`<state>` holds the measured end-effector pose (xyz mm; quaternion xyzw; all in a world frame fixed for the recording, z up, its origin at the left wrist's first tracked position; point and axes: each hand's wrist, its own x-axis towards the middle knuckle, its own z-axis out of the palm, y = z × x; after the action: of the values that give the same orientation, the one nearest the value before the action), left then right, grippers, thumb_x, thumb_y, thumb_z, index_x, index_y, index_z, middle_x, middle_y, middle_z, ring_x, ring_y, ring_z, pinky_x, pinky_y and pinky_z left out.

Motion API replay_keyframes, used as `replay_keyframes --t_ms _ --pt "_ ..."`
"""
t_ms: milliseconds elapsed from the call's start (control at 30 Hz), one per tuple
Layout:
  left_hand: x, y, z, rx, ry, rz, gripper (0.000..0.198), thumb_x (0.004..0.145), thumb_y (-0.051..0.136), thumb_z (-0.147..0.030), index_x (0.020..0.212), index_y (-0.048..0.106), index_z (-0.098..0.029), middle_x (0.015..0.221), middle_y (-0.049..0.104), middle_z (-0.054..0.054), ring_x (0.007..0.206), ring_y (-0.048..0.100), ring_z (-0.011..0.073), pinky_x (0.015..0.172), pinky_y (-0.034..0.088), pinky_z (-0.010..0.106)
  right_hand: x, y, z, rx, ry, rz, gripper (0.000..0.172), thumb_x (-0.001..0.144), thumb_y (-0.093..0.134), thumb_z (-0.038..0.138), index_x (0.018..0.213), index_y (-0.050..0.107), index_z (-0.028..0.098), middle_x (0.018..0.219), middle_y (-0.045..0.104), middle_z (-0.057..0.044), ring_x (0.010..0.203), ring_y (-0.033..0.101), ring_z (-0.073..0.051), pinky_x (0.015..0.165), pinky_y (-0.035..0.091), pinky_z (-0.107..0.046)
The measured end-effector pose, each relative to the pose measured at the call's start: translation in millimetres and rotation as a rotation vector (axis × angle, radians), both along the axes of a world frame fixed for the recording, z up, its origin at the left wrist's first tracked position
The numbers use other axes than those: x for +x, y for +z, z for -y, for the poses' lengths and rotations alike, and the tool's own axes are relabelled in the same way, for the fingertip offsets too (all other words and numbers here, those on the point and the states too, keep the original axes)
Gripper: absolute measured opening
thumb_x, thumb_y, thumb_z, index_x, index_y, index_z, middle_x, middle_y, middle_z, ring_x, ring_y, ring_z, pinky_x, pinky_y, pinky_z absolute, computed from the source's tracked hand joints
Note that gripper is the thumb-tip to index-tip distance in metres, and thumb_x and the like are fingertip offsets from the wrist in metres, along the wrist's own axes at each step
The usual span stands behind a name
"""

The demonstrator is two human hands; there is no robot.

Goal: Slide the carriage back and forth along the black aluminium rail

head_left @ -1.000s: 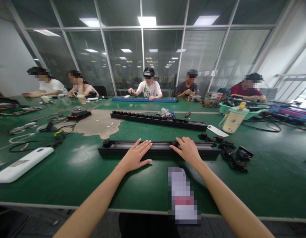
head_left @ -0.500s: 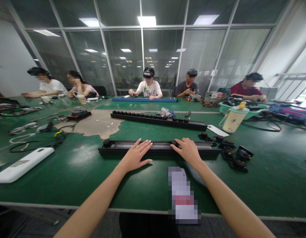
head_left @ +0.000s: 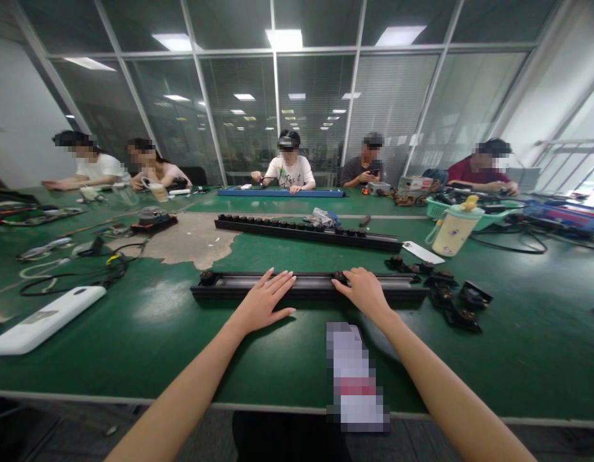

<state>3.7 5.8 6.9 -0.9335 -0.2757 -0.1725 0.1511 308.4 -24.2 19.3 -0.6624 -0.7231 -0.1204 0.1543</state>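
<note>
A long black rail (head_left: 311, 295) with a pale channel along its top lies crosswise in front of me. My left hand (head_left: 264, 300) rests flat on the rail's left half, fingers stretched out and thumb along the near side. Toward the rail's right half, my right hand (head_left: 367, 292) has its thumb and fingers closed around a small black block (head_left: 340, 277) sitting in the channel; the fingers partly hide it. Another black block (head_left: 207, 277) sits at the rail's left end. Several loose black blocks (head_left: 463, 317) lie beyond the right end.
Behind is a second black rail (head_left: 306, 234) filled with blocks. A phone (head_left: 355, 378) lies near the table edge, a white case-like object (head_left: 49, 321) at left. A cream tumbler (head_left: 455, 231) and a green basket (head_left: 494, 221) stand at right. Several people sit across the table.
My left hand stays in place. The block under my right fingers sits very slightly farther right. Across the table, one person's hand has risen a little.
</note>
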Motion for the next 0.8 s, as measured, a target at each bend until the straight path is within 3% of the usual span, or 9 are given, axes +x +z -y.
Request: replay_keyframes --t_ms 800 --pt "-0.4 0.9 0.4 -0.013 -0.002 -0.003 0.077 0.101 0.042 -0.06 0.163 0.021 -0.021 0.163 0.036 0.011 0.152 0.033 0.0251 0.129 0.012 0.049 -1.0 6.8 1.5 -0.032 -0.003 -0.013 0.035 0.098 0.054 0.045 0.099 0.075 0.018 0.094 0.072 -0.01 0.098 0.062 -0.024 0.081 0.039 -0.032"
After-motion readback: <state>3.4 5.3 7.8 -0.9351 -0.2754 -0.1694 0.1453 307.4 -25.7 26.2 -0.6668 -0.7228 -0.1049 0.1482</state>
